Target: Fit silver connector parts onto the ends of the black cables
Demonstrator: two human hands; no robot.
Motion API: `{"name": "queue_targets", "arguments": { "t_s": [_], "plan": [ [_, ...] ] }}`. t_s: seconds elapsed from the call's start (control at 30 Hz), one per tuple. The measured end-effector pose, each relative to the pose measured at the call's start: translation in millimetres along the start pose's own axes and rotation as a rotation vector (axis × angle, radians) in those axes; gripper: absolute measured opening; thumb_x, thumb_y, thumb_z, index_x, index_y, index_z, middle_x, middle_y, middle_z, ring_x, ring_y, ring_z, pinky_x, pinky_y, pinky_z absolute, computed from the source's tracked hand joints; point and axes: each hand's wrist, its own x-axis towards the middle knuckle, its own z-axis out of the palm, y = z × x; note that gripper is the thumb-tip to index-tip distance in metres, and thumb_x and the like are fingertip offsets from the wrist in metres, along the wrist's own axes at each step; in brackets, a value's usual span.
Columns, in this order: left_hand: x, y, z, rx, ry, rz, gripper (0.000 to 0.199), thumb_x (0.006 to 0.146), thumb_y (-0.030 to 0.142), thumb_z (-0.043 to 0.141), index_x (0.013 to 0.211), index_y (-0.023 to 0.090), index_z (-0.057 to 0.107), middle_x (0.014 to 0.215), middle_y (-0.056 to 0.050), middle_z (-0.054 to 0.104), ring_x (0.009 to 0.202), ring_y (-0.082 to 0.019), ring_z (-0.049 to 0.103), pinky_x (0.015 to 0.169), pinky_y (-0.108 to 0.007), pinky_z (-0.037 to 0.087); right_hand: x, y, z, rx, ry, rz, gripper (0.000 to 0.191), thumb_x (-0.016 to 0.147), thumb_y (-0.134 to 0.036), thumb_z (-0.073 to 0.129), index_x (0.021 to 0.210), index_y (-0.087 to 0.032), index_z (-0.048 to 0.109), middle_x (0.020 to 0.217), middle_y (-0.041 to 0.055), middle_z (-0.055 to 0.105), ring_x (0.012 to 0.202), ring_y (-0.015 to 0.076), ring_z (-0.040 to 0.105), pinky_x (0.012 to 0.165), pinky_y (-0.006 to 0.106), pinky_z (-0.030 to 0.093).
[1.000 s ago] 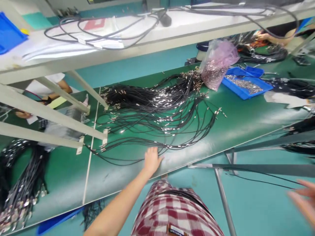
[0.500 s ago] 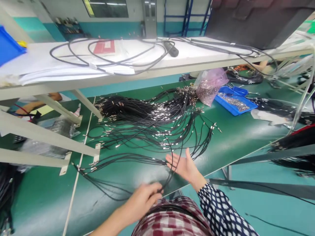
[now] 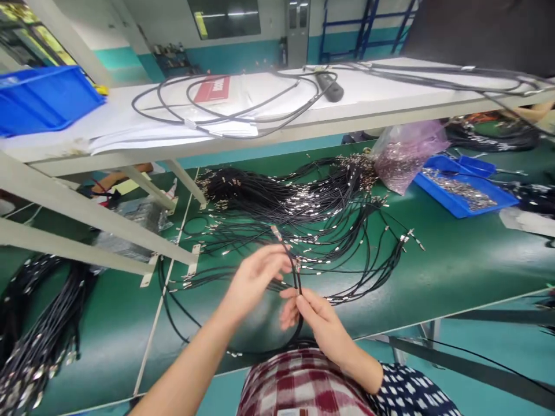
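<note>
Black cables with metal ends (image 3: 299, 276) stand up between my two hands over the green bench. My right hand (image 3: 318, 315) pinches them between thumb and fingers. Close by on the left, my left hand (image 3: 260, 271) has its fingers curled beside the upper part of the cables; whether it grips them is blurred. A metal cable end (image 3: 276, 233) sticks up above my left fingertips. Behind the hands lie a large bundle of black cables (image 3: 277, 193) and looser cables (image 3: 381, 271) on the green bench (image 3: 437, 271).
A white shelf (image 3: 277, 124) crosses above the bench, bearing coiled cables and a blue bin (image 3: 47, 101). At the right are a pink bag (image 3: 405, 153) and a blue tray (image 3: 498, 199) of metal parts. More cables (image 3: 47, 318) lie at the left. A person's arm shows behind the shelf legs.
My left hand has moved up and forward beside the cables. My right hand, open before, has closed on them nearer my body. The view has shifted left.
</note>
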Motion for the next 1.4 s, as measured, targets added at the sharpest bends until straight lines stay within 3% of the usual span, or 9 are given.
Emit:
{"name": "queue_targets", "arguments": {
  "t_s": [0.1,0.2,0.33,0.53,0.63,0.77,0.87,1.13,1.4],
  "plan": [
    [14,37,12.3,-0.262,0.167,0.091,0.027,0.093,0.034,0.054,0.105,0.013,0.065,0.086,-0.008,0.072,0.08,-0.019,0.066,0.075,-0.03,0.05,-5,-3,-4,-0.197,-0.058,-0.019,0.033,0.101,-0.042,0.042,0.117,-0.02,0.061,0.094,0.0071,0.068,0.086,0.018,0.064,0.081,0.032,0.047],
    [8,45,12.4,-0.312,0.279,0.114,0.021,0.093,0.028,0.053,0.096,0.014,0.069,0.075,-0.005,0.069,0.076,-0.017,0.066,0.077,-0.031,0.05,-6,-16,-13,-0.478,0.053,-0.14,0.029,0.101,-0.037,0.043,0.117,-0.024,0.064,0.111,0.007,0.059,0.11,0.0198,0.053,0.098,0.034,0.039],
    [-5,43,5.7,-0.316,0.432,0.125,0.021,0.094,0.032,0.053,0.095,0.018,0.069,0.056,0.005,0.044,0.051,-0.01,0.047,0.053,-0.022,0.039,-7,-39,-17,-0.567,0.084,-0.11,0.03,0.102,-0.037,0.041,0.114,-0.025,0.066,0.097,0.0042,0.053,0.085,0.0155,0.051,0.08,0.028,0.042],
    [-4,44,36.4,-0.194,0.134,-0.008,0.016,0.084,0.029,0.065,0.083,0.017,0.075,0.083,-0.006,0.061,0.078,-0.018,0.058,0.069,-0.028,0.048,-9,-50,-15,-0.457,-0.199,-0.056,0.039,0.101,-0.04,0.041,0.078,-0.018,0.062,0.081,0.0016,0.052,0.071,0.013,0.044,0.067,0.025,0.038],
    [-4,42,44.7,-0.288,0.109,-0.081,0.016,0.082,0.029,0.066,0.077,0.016,0.071,0.072,-0.004,0.065,0.071,-0.017,0.06,0.066,-0.027,0.049,-7,-67,-25,-0.573,-0.215,-0.04,0.034,0.1,-0.04,0.045,0.078,-0.017,0.059,0.081,0.0018,0.054,0.076,0.0139,0.048,0.071,0.025,0.039],
    [-10,44,43.3,-0.264,0.099,-0.132,0.015,0.081,0.028,0.068,0.074,0.015,0.07,0.063,-0.002,0.064,0.059,-0.013,0.054,0.056,-0.022,0.044,3,-107,-33,-0.626,-0.054,-0.054,0.028,0.095,-0.043,0.053,0.092,-0.017,0.061,0.079,0.0009,0.056,0.073,0.0132,0.049,0.065,0.024,0.039],
    [-16,47,44.0,-0.244,0.109,-0.116,0.012,0.081,0.026,0.069,0.076,0.016,0.072,0.063,-0.001,0.064,0.058,-0.012,0.053,0.054,-0.021,0.043,11,-128,-27,-0.598,-0.038,-0.096,0.03,0.094,-0.043,0.055,0.082,-0.016,0.059,0.071,-0.001,0.052,0.065,0.0106,0.044,0.058,0.022,0.035],
    [-26,47,47.5,-0.284,0.094,-0.089,0.009,0.082,0.024,0.068,0.079,0.016,0.071,0.077,-0.004,0.068,0.067,-0.014,0.056,0.059,-0.022,0.044,24,-112,-20,-0.119,-0.192,0.23,0.04,0.085,-0.048,0.065,0.069,-0.014,0.052,0.062,-0.0028,0.052,0.055,0.0059,0.039,0.052,0.018,0.03],
    [-28,42,50.2,-0.323,0.111,-0.107,0.026,0.088,0.031,0.062,0.067,0.016,0.063,0.068,-0.002,0.058,0.066,-0.013,0.047,0.062,-0.024,0.036,5,-119,-5,-0.494,-0.062,-0.088,0.026,0.093,-0.03,0.059,0.073,-0.015,0.054,0.065,-0.0028,0.055,0.06,0.0083,0.046,0.057,0.021,0.037]
  ]
}}
